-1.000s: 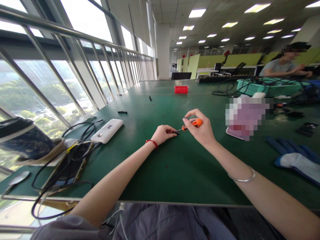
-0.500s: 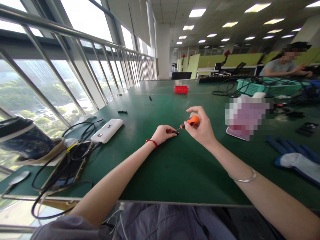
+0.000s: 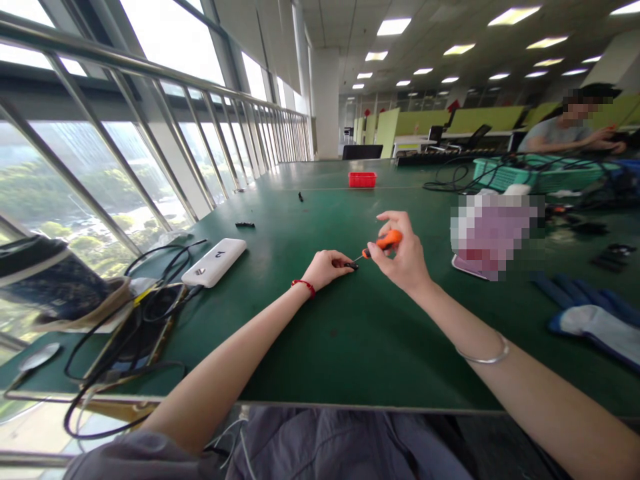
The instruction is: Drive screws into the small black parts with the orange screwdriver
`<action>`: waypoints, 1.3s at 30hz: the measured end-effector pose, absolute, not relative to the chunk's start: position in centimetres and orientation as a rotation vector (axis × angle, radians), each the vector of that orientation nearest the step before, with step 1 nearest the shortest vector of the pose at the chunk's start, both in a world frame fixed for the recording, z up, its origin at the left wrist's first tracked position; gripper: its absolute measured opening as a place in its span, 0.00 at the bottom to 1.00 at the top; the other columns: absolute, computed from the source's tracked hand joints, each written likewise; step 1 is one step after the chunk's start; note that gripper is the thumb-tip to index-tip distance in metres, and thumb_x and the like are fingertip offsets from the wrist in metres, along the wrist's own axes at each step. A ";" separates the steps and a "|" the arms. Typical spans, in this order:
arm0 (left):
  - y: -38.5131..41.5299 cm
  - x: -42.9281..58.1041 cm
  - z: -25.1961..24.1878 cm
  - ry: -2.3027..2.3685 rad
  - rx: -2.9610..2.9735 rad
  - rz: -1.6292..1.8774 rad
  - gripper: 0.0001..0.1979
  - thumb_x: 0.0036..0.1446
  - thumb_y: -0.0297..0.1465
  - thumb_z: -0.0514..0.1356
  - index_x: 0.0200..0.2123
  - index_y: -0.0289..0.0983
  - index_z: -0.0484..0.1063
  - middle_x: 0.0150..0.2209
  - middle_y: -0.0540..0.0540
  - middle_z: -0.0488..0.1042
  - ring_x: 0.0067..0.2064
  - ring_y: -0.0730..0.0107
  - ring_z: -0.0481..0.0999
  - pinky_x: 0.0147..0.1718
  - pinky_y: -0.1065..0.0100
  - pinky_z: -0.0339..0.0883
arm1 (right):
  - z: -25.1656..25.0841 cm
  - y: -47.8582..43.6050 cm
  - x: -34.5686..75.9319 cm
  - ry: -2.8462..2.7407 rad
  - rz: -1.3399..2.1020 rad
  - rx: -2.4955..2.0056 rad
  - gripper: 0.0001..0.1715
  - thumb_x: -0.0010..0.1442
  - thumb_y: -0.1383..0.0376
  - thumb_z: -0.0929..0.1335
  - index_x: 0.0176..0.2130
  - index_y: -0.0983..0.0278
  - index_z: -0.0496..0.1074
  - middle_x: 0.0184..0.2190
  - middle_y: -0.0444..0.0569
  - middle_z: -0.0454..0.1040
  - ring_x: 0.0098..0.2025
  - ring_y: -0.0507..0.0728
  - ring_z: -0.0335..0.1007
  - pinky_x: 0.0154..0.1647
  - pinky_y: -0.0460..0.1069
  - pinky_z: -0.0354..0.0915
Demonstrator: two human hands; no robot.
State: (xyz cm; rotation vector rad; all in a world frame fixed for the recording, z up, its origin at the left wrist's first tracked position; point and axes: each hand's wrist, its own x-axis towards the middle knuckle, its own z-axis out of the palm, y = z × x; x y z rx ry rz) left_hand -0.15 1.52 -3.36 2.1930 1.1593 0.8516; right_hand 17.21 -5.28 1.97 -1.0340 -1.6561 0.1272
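Head view, small black part [image 3: 353,265] pinned on green table [image 3: 350,333] by closed left hand [image 3: 326,267], orange-handled screwdriver [image 3: 383,243] gripped by right hand [image 3: 403,257], tip set at part.

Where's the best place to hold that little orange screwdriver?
By the fat orange handle of the screwdriver, coming from the right, as the right hand does. Its thin shaft slants down and left to the black part held by the left hand, so that end should stay free.
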 end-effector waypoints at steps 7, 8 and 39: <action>1.4 -0.1 -3.3 1.156 2.198 0.859 0.10 0.46 0.30 0.64 0.34 0.35 0.79 0.25 0.49 0.74 0.27 0.76 0.67 0.29 0.73 0.63 | 1.9 -5.2 17.2 -1.685 0.170 -1.008 0.19 0.50 0.63 0.66 0.43 0.60 0.62 0.21 0.37 0.63 0.20 0.50 0.59 0.25 0.46 0.58; 1.4 -0.1 -3.3 1.159 2.194 0.861 0.10 0.46 0.30 0.64 0.34 0.35 0.79 0.25 0.49 0.73 0.27 0.76 0.67 0.28 0.73 0.63 | 1.8 -5.2 17.2 -1.689 0.148 -0.993 0.22 0.49 0.63 0.67 0.45 0.59 0.61 0.23 0.38 0.65 0.21 0.50 0.60 0.25 0.46 0.58; 1.5 -0.1 -3.3 1.185 2.200 0.854 0.10 0.46 0.30 0.65 0.34 0.35 0.79 0.25 0.50 0.73 0.26 0.76 0.67 0.28 0.73 0.62 | 1.7 -5.6 16.6 -1.670 0.149 -1.061 0.14 0.52 0.61 0.66 0.40 0.60 0.65 0.17 0.36 0.61 0.19 0.50 0.60 0.26 0.46 0.58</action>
